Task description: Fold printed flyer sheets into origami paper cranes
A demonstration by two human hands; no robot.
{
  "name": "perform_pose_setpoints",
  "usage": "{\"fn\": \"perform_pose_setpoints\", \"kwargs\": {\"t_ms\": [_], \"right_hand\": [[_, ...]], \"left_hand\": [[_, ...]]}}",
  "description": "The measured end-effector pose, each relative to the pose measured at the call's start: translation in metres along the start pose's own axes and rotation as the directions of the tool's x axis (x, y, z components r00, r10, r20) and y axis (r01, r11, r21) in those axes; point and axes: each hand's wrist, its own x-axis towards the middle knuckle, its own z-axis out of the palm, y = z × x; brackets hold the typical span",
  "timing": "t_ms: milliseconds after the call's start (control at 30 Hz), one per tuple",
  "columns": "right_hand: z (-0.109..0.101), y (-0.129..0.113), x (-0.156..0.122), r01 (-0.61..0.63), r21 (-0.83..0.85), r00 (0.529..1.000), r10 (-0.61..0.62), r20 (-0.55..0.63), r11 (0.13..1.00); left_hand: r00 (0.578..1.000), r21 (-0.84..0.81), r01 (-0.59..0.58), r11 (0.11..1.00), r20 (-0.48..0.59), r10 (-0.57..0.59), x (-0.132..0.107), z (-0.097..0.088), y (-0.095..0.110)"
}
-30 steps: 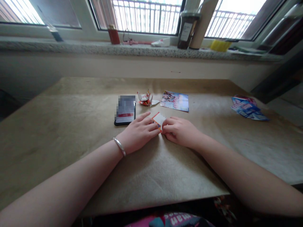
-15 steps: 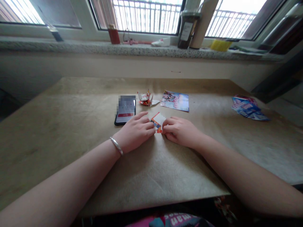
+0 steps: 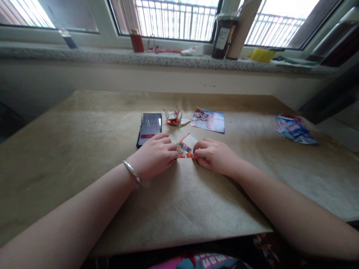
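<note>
A small sheet of folded paper (image 3: 185,148), with a colourful orange-and-blue print and a white part at its upper right, lies on the table between my hands. My left hand (image 3: 157,154), a silver bangle at its wrist, has its fingers together on the paper's left corner; its thumb is hidden. On the opposite side, the bent fingers of my right hand (image 3: 211,154) pinch the right edge. Just beyond my left hand rests a phone (image 3: 151,127), its screen lit. Folded paper cranes (image 3: 174,117), white and red, sit behind the folded paper.
A blue printed sheet (image 3: 208,120) lies flat behind my right hand. Farther right on the table (image 3: 179,209) is a fanned pile of blue and red printed papers (image 3: 295,130). Along the granite windowsill (image 3: 101,54) stand a red lighter-like object (image 3: 137,41) and a dark jar (image 3: 223,37).
My left hand has slid left along the folded paper, uncovering more of its printed side and coming closer to the phone. My right hand stays in place. The view has shifted slightly.
</note>
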Motion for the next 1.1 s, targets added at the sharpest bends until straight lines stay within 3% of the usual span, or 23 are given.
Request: {"fn": "perform_pose_setpoints", "kwargs": {"t_ms": [500, 900, 1100], "right_hand": [[-0.001, 0.002, -0.002, 0.000, 0.006, 1.000, 0.000, -0.003, 1.000], [-0.001, 0.002, -0.004, -0.003, 0.009, 1.000, 0.003, 0.002, 1.000], [0.000, 0.005, -0.005, -0.010, 0.016, 1.000, 0.010, 0.008, 1.000]], "left_hand": [[0.986, -0.038, 0.056, 0.998, 0.157, -0.049, -0.009, -0.011, -0.012], [0.982, -0.069, 0.076, 0.995, 0.176, -0.063, -0.011, -0.015, -0.015], [0.961, -0.074, 0.115, 0.991, 0.261, -0.092, -0.012, -0.019, -0.017]]}}
